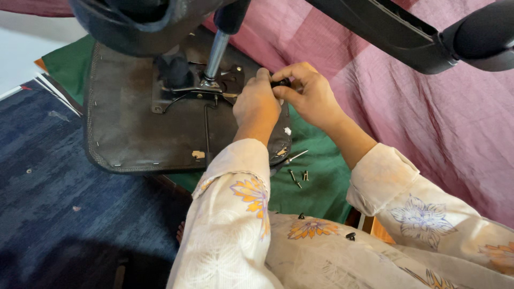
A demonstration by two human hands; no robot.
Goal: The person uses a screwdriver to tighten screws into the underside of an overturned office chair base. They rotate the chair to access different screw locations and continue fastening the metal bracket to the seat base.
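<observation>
Left of centre the upturned chair seat [139, 123] lies flat, the left hand [257, 104] and right hand [308, 96] meet at its right edge, pinching what looks like a small black knob [280, 83], loose screws [297, 176] below.

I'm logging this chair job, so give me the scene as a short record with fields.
Left hand: left hand at the seat's edge, fingers pinching a small black part
Right hand: right hand pinching the same part
Workpiece: upturned chair seat with metal mechanism plate and gas cylinder
Loose items: screws on green cloth
Surroundings: pink cloth, blue carpet
</observation>
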